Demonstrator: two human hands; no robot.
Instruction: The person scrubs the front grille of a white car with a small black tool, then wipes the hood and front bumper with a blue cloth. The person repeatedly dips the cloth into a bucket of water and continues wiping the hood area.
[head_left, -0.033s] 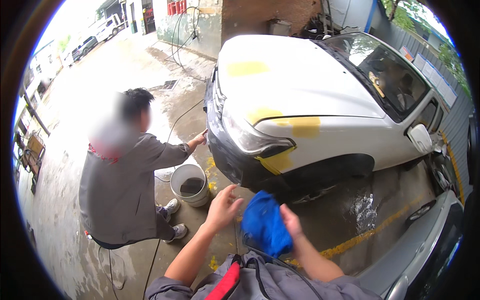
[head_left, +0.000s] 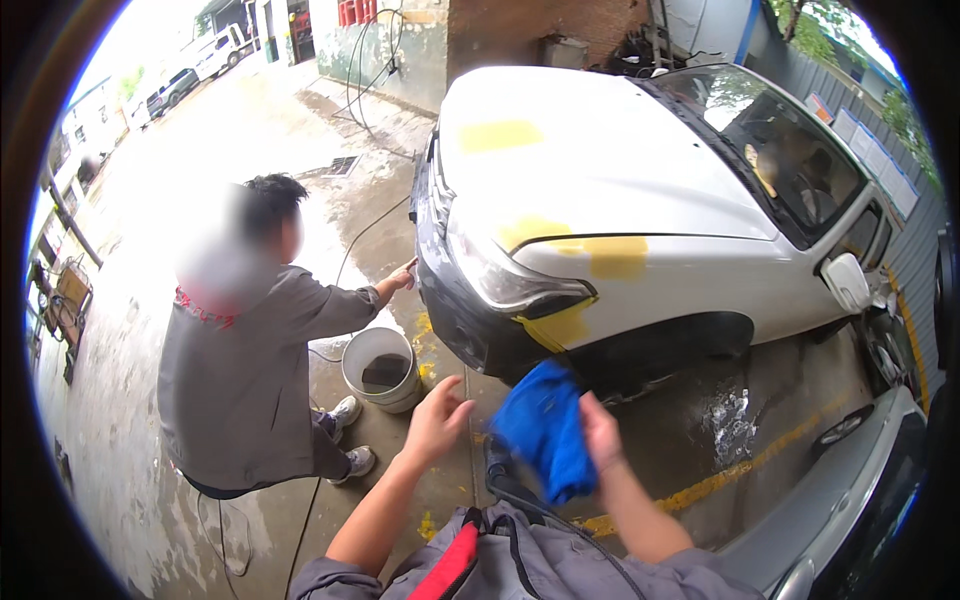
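My right hand (head_left: 602,435) grips a blue cloth (head_left: 548,420) by its right side, and the cloth hangs bunched in front of my body. To its left, my left hand (head_left: 437,420) is raised in the air, holding nothing, thumb and fingers apart. A gap separates it from the cloth. Beyond both hands stands a white vehicle (head_left: 590,150) with yellow patches on its hood and fender. Its dark front bumper (head_left: 465,315) is the part nearest the cloth.
At left a co-worker in a grey jacket (head_left: 250,380) bends forward, one hand touching the bumper. A white bucket (head_left: 382,370) holding something dark stands by their feet. A silver car (head_left: 850,500) is close on my right. Thin hoses or cables (head_left: 305,525) lie on the wet floor.
The blue cloth and my right hand have shifted a little to the right, and the cloth's shape has turned. My left hand has drawn slightly left, widening the gap.
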